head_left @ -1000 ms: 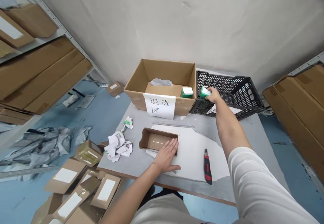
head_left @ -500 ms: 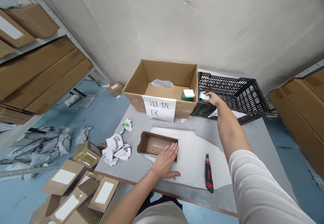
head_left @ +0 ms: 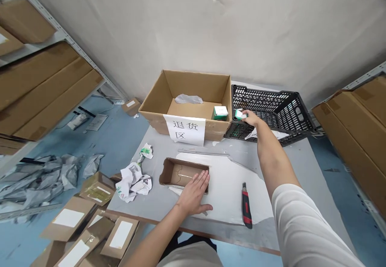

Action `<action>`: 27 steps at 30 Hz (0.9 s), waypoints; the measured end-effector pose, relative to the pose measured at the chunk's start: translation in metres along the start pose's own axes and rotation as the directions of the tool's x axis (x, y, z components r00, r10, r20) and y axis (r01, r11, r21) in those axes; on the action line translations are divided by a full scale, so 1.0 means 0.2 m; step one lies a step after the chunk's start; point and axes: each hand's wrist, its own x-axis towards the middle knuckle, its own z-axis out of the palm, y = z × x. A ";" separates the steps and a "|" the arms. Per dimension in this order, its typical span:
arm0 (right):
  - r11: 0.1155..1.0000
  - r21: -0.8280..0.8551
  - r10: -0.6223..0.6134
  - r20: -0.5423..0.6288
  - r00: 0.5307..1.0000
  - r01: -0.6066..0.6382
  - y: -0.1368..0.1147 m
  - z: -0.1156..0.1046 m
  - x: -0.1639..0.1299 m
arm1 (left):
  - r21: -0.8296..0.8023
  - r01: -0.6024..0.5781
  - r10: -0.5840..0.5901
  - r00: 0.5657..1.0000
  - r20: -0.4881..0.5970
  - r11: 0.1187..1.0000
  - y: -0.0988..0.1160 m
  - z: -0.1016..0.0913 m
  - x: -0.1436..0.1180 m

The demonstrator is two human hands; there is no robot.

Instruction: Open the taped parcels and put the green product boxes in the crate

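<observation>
Small green-and-white carton [head_left: 239,114]: light, stiff card, crushable; right hand [head_left: 251,118] fingers closed round its sides over black plastic crate [head_left: 286,106]. Left hand [head_left: 193,192] flat, fingers spread, on open brown cardboard box [head_left: 181,171]

The small box [head_left: 239,114] in the right-hand grip is green and white, above a black latticed crate [head_left: 289,112]; left of it sits a brown carton [head_left: 157,106].

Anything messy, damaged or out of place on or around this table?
Yes. Crumpled paper lies loose on the table beside the open small carton. Grey plastic mailers and small cartons litter the floor at left. The utility knife lies near the table's front edge.
</observation>
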 end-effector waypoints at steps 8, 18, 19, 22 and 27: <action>0.989 -0.141 -0.039 -0.028 0.999 0.035 -0.08 -0.02 -0.11 | 0.029 -0.002 0.003 0.999 -0.035 1.000 -0.01 -0.02 0.04; 0.988 -0.157 0.006 -0.027 1.000 -0.010 -0.12 -0.03 -0.22 | -0.044 -0.019 0.019 1.000 0.002 0.999 -0.02 -0.05 0.05; 0.987 -0.161 0.014 -0.063 0.998 -0.024 -0.14 -0.04 -0.25 | -0.055 -0.019 0.019 1.000 0.002 0.998 -0.02 -0.05 0.05; 0.987 -0.158 -0.067 -0.290 0.955 0.022 -0.25 -0.03 -0.39 | -0.085 -0.011 0.010 1.000 -0.016 0.996 0.00 -0.08 0.04; 0.966 -0.087 -0.253 -0.510 0.822 0.244 -0.43 0.13 -0.98 | -0.075 0.297 -0.306 0.916 -0.261 0.952 -0.11 -0.22 -0.10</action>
